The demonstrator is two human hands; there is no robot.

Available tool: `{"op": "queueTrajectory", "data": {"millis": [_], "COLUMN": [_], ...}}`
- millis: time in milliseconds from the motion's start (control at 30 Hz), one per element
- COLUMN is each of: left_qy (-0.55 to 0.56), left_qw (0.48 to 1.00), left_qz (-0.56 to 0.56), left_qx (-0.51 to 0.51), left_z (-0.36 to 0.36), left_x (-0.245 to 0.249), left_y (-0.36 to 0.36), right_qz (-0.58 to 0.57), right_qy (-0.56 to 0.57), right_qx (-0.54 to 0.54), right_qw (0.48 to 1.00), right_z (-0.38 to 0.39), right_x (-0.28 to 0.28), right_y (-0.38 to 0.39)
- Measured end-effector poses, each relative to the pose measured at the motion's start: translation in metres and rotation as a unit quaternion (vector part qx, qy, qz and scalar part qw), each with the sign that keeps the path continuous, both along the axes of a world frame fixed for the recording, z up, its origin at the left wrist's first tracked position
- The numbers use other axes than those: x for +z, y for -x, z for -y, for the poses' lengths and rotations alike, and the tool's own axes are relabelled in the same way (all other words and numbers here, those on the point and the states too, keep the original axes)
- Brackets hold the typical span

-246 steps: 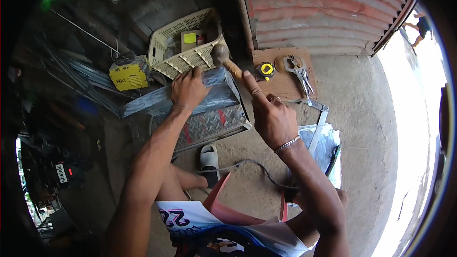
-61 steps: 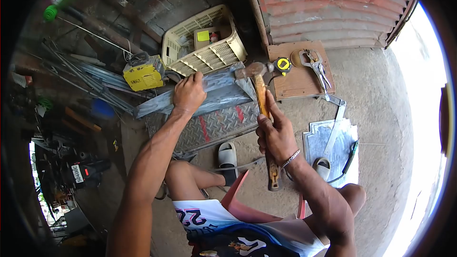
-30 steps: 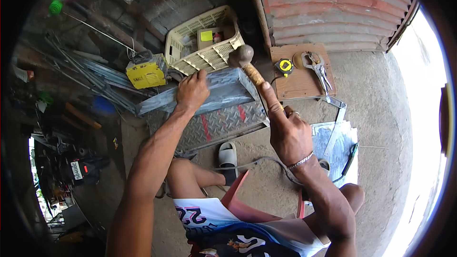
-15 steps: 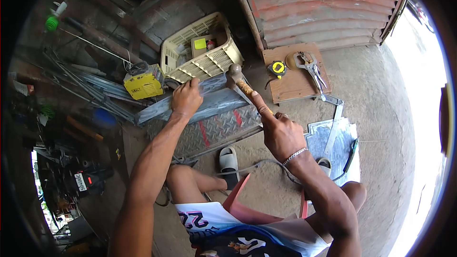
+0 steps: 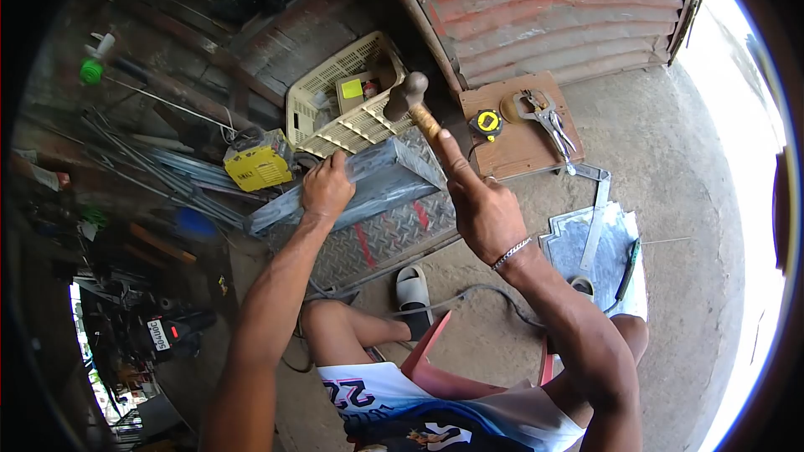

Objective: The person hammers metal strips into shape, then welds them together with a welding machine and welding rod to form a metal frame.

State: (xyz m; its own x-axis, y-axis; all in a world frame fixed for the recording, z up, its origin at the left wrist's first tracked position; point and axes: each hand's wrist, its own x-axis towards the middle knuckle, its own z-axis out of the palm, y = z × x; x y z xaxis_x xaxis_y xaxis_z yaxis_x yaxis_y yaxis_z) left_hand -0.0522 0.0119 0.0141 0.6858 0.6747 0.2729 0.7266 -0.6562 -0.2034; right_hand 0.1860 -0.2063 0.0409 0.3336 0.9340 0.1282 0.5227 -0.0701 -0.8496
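My right hand [image 5: 488, 213] is wrapped round the wooden handle of a ball-peen hammer [image 5: 408, 95], index finger stretched along it. The hammer's head is raised above the right end of a bent grey sheet-metal piece [image 5: 368, 184], apart from it. My left hand [image 5: 328, 187] grips the upper edge of that metal piece near its middle; the fingertips curl over the far side. Under the metal lies a checkered steel plate [image 5: 394, 230] with red stripes. A yellow boxy tool [image 5: 260, 163] stands just left of my left hand.
Behind the metal is a cream plastic crate [image 5: 347, 121]. A small wooden board [image 5: 536, 130] carries a tape measure [image 5: 486, 123] and locking pliers [image 5: 548, 127]. Cut metal sheets [image 5: 578, 234] with a bevel square [image 5: 596, 218] lie at right. A cable [image 5: 494, 289] crosses the floor.
The hammer has risen away from the metal's right end, lifted by my right hand. My left hand stays on the metal's edge. The whole view has shifted slightly.
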Motion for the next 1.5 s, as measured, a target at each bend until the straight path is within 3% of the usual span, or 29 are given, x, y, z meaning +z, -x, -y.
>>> {"op": "queueTrajectory", "data": {"millis": [67,200,300,367,400,567,733,800,900,1267,1500], "left_qy": [-0.002,-0.002,0.0,-0.004,-0.003,0.002,-0.002,-0.001,-0.018,-0.037,-0.034], "left_qw": [1.0,1.0,1.0,1.0,1.0,1.0,1.0,1.0,1.0,0.999,0.995], "left_qz": [0.0,-0.005,-0.009,-0.014,-0.011,-0.007,-0.002,0.011,0.008,0.037,0.088], "left_qx": [-0.001,-0.002,0.001,-0.001,-0.006,0.008,-0.007,-0.007,-0.023,-0.014,-0.037], "left_z": [-0.001,-0.001,0.001,0.001,0.002,0.005,0.018,0.035,0.063,0.141,0.099], "left_x": [0.0,0.0,0.0,0.003,0.005,0.004,0.007,0.004,0.002,-0.016,0.061], "left_y": [0.001,0.001,0.002,-0.001,-0.001,0.001,0.001,0.009,0.019,0.03,0.062], "right_qz": [0.123,0.065,0.059,0.028,0.026,-0.127,-0.215,-0.373,-0.453,-0.398,-0.392], "right_qy": [0.088,0.075,0.001,0.109,0.107,0.048,0.104,0.166,0.183,0.195,0.189], "right_qx": [0.055,0.047,0.019,0.053,0.047,0.015,-0.004,-0.011,-0.014,0.037,0.019], "right_qw": [0.987,0.994,0.998,0.992,0.993,0.991,0.971,0.913,0.872,0.895,0.9], "right_z": [-0.003,-0.004,-0.003,-0.006,-0.005,0.017,0.039,0.052,0.073,0.131,0.135], "right_x": [-0.005,0.007,-0.003,0.002,0.001,-0.009,-0.02,-0.01,0.002,-0.007,-0.014], "right_y": [0.002,0.006,0.009,0.006,0.004,-0.007,-0.027,-0.037,-0.047,-0.053,-0.065]}}
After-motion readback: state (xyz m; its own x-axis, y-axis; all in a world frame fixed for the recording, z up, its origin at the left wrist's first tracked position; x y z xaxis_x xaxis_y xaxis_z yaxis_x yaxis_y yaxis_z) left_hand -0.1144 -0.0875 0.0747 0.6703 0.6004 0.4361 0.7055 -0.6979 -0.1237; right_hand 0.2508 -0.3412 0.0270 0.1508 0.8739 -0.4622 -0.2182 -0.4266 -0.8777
